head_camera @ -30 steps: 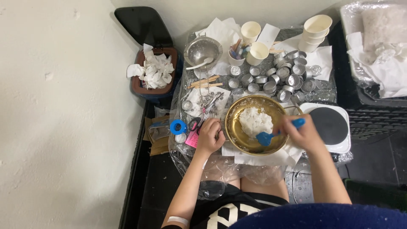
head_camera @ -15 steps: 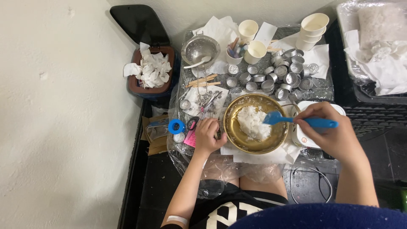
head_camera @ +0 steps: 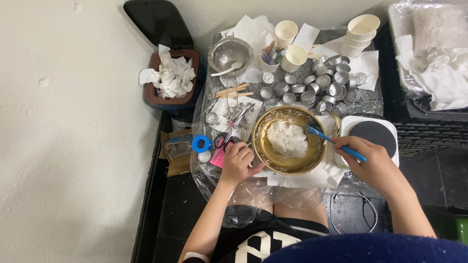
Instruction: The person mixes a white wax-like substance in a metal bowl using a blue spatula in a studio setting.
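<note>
The person sits over a gold bowl [head_camera: 289, 141] holding a heap of white flakes [head_camera: 288, 138]. The left hand [head_camera: 237, 161] is curled against the bowl's left rim, steadying it. The right hand [head_camera: 371, 159], right of the bowl, grips a blue spatula [head_camera: 333, 142] whose tip dips over the right rim to the edge of the flakes. This looks like the stirring or scooping stage. The next move would seem to call for a firm hold on the bowl and a low blade angle. Small tins [head_camera: 319, 85] crowd behind the bowl; scissors [head_camera: 232, 130] lie left of it.
</note>
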